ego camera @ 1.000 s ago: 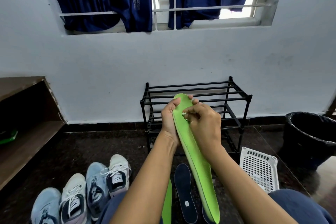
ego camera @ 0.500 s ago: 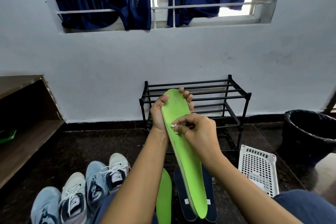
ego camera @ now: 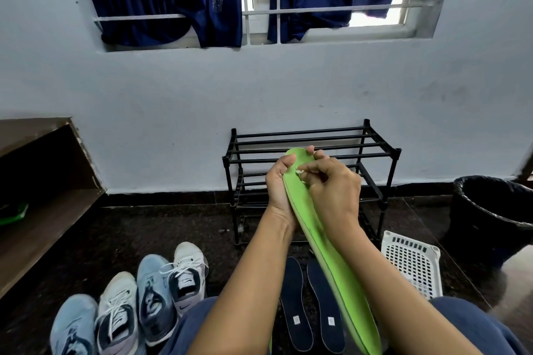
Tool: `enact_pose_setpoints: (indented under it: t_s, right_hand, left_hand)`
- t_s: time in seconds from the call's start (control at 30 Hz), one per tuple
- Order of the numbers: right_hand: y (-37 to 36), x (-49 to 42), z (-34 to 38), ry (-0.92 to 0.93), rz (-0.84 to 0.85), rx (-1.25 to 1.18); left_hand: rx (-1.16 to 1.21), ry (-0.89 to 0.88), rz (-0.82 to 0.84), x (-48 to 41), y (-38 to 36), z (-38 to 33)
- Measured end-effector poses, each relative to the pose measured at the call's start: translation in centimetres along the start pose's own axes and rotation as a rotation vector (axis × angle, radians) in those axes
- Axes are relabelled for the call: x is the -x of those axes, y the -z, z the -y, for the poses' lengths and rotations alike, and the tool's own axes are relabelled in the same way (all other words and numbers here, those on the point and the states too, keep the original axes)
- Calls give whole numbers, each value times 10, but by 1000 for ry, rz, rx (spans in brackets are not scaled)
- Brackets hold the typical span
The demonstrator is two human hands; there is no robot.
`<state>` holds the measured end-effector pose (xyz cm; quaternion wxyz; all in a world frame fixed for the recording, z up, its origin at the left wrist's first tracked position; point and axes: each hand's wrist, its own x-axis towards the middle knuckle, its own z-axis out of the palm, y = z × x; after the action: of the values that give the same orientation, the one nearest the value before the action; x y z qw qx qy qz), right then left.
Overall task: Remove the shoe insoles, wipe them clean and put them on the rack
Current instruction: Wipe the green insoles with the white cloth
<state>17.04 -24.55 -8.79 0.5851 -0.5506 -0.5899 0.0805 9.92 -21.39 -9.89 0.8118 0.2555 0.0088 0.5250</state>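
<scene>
A long green insole [ego camera: 331, 262] slants from the rack's front down to my right knee. My left hand [ego camera: 278, 184] grips its upper end from behind, thumb on the green face. My right hand [ego camera: 331, 190] pinches a small white wipe [ego camera: 300, 172] and presses it on the insole near the top. Two dark blue insoles [ego camera: 294, 291] lie side by side on the floor between my legs. The black metal rack [ego camera: 377, 153] stands bare against the wall behind my hands.
Several blue and white sneakers [ego camera: 150, 291] line the floor at lower left. A white plastic basket [ego camera: 415, 265] leans at right, with a black bin [ego camera: 490, 213] beyond it. A brown wooden shelf [ego camera: 43, 210] fills the left side.
My right hand with the wipe slid down the insole, then back up to its top. The insole's lower end swung from side to side.
</scene>
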Motion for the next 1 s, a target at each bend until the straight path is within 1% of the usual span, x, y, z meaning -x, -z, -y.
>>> enact_pose_setpoints:
  t_s: [0.1, 0.2, 0.27, 0.33, 0.37, 0.43, 0.6, 0.77, 0.9, 1.0]
  right_hand:
    - [2, 4, 6, -9, 126, -31]
    - [5, 11, 13, -30, 313, -38]
    - [11, 12, 17, -59, 429, -68]
    - [16, 12, 18, -82, 506, -122]
    - [17, 12, 18, -86, 518, -143]
    - [16, 15, 17, -97, 480, -160]
    - [10, 18, 14, -134, 312, -151]
    - [8, 8, 13, -161, 196, -68]
    - [0, 3, 12, -111, 93, 11]
    - [-1, -3, 10, -97, 21, 91]
  left_hand:
    - [-22, -30, -11, -1, 3, -9]
    - [-16, -64, -24, -2, 14, -24]
    - [-63, -71, -26, -2, 19, -33]
    - [-89, -73, -15, -2, 21, -38]
    - [-98, -68, -7, -2, 21, -40]
    - [-116, -57, 7, -1, 19, -39]
    - [-169, -38, -2, -2, 13, -29]
    - [-126, -7, -53, -2, 6, -16]
    - [-134, -27, -158, -1, 0, -10]
    - [-123, 23, -233, 2, -4, -5]
